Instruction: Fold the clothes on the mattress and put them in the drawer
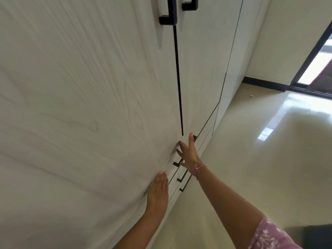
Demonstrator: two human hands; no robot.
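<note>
Fingers [162, 175] of the left hand [158, 191] are lying straight and pressed together, flat against the tall white wood-grain wardrobe door [80, 105]. Those of the right hand [187, 153] are spreading loosely, reaching at the white drawer fronts [175, 184] with slim black bar handles [183, 175] low on the wardrobe, holding nothing. Glossy cream floor tiles [260, 159] are shining alongside.

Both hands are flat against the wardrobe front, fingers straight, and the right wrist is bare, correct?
Not quite. The head view shows the left hand and right hand open against the wardrobe with straight fingers, but the right wrist is not bare: it wears a pink thread bracelet.
</note>
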